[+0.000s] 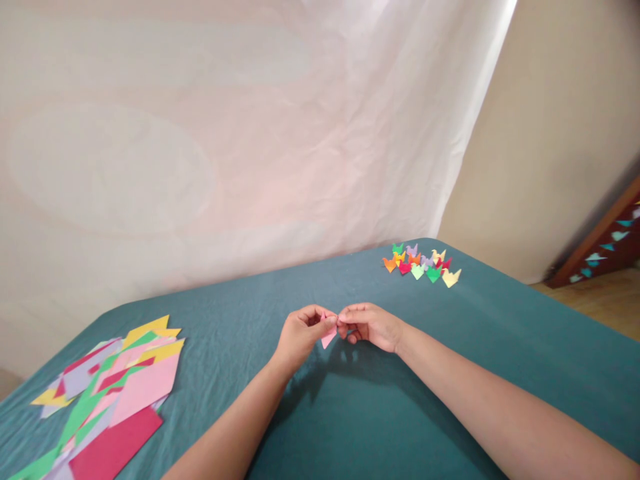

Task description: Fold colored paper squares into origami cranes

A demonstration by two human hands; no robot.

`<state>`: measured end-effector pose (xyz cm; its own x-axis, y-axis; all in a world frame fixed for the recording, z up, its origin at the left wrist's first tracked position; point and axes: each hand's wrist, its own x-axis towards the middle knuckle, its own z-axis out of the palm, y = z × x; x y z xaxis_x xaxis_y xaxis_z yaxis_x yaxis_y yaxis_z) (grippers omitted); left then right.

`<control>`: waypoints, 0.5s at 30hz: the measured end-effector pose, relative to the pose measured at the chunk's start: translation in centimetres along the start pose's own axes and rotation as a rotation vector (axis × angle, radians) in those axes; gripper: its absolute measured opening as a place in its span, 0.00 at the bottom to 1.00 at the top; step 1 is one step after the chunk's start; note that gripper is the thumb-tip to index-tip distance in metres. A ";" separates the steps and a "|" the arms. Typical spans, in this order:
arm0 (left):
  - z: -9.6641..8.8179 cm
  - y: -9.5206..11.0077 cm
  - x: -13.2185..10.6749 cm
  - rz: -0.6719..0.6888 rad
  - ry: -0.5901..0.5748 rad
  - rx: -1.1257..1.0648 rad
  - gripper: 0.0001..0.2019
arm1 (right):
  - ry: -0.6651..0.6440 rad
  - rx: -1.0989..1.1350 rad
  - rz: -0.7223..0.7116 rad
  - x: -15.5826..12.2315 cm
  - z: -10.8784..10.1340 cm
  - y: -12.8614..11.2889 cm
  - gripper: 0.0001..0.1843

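A small pink folded paper piece (328, 337) is held just above the table, its lower point showing below the fingers. My left hand (303, 333) pinches it between thumb and fingers. My right hand (373, 326) meets the left at the fingertips, thumb and index finger pinched on the paper's right-hand tip. Part of the folded paper is hidden behind the fingers of both hands.
On the left lies a spread pile of coloured paper sheets (150, 381). Several folded paper birds (434, 274) stand in rows at the far right of the teal-covered table (225, 333). A pale sheet (280, 147) hangs behind the table.
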<state>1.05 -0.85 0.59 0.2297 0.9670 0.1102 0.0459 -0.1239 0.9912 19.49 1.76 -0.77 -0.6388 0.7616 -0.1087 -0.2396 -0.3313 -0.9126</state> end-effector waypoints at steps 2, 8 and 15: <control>0.0 0.0 0.0 0.003 0.005 0.012 0.11 | 0.001 -0.008 0.002 0.0 0.0 0.0 0.12; 0.0 0.2 -0.1 -0.006 0.020 0.023 0.11 | 0.022 -0.061 -0.029 0.0 0.0 0.1 0.13; 0.1 0.3 -0.2 -0.028 0.052 0.014 0.12 | 0.104 -0.356 -0.238 -0.2 0.3 0.0 0.11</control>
<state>1.08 -1.05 0.85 0.1771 0.9804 0.0864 0.0650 -0.0993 0.9929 19.38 1.48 -0.61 -0.5151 0.8514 0.0983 -0.0926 0.0588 -0.9940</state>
